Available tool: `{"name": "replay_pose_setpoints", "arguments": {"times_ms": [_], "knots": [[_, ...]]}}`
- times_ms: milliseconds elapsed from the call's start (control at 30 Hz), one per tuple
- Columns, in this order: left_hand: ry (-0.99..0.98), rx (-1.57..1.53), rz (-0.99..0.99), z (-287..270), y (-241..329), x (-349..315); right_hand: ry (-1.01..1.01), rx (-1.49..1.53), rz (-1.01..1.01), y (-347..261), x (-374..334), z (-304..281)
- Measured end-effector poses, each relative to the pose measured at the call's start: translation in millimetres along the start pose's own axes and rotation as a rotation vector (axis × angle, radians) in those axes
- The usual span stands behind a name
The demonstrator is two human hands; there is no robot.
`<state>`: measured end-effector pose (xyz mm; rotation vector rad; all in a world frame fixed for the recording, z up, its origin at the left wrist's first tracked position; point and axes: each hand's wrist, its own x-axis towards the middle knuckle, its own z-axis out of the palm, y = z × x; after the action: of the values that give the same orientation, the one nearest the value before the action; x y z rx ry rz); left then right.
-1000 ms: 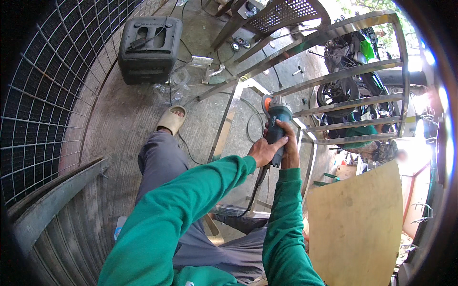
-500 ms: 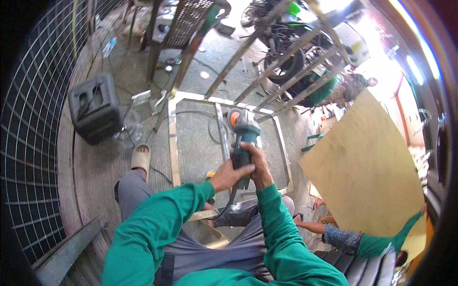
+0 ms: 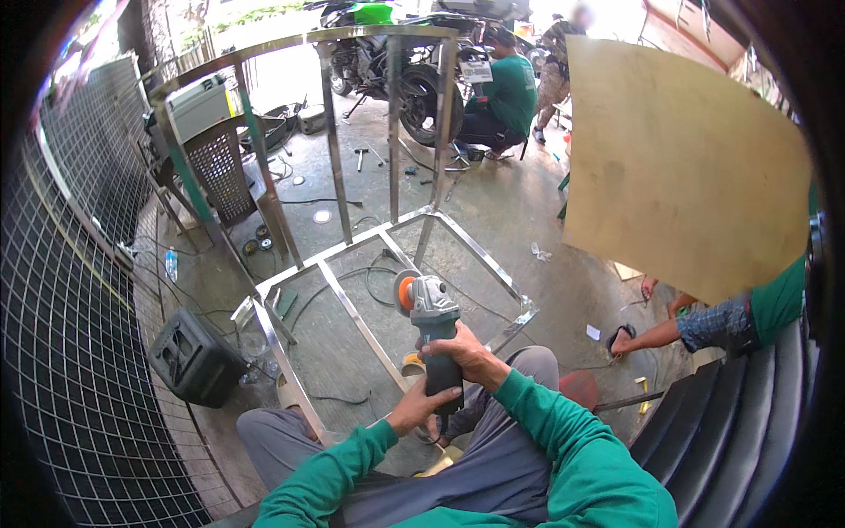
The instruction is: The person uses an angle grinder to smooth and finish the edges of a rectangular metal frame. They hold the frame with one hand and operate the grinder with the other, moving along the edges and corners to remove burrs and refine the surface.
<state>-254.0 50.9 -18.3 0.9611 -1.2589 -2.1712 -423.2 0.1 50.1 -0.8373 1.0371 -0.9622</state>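
Showing an angle grinder (image 3: 440, 339) held before the person's lap, its metal head uppermost and its orange disc (image 3: 405, 291) facing left. The tool is judged to be dense, rigid and head-heavy, its metal head outweighing the slim body, and somewhat slippery where the casing is smooth; the thin disc is probably its most fragile part. The best hold is judged to be on the dark body, well clear of the disc, with both hands sharing the weight. The right hand (image 3: 475, 355) is clamped round the body just below the head; the left hand (image 3: 421, 408) is wrapped round the lower end, its thumb lying across the casing. Whether the disc turns cannot be told. Beneath the tool lies a shiny metal frame (image 3: 374, 236) of welded-looking bars, with uprights at its far side; contact between disc and bar cannot be made out. The supporting surface is a bare concrete floor (image 3: 502, 207), hard and crossed by cables. To the left stand a black box (image 3: 195, 356) and a perforated chair (image 3: 220, 180), bounded by wire mesh (image 3: 70, 352). Beyond the frame, a co-worker (image 3: 513, 92) crouches beside a motorcycle (image 3: 427, 106); to the right, a broad tan board (image 3: 687, 167) partly hides another person.
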Motion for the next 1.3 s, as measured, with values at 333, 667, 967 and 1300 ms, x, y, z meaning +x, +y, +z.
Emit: {"name": "replay_pose_setpoints", "arguments": {"times_ms": [333,667,967,1300], "knots": [[0.035,-0.101,-0.079,47,-26,34,-0.042,0.160,-0.113,10,-12,-62],[0.081,0.080,-0.094,65,-2,45,0.026,0.353,-0.184,6,-19,-94],[0.659,1.184,0.357,20,0,-18,0.163,0.403,-0.304,-15,-24,-114],[0.678,1.348,0.200,9,-54,-68,0.158,0.543,-0.325,-26,-18,-106]]}}
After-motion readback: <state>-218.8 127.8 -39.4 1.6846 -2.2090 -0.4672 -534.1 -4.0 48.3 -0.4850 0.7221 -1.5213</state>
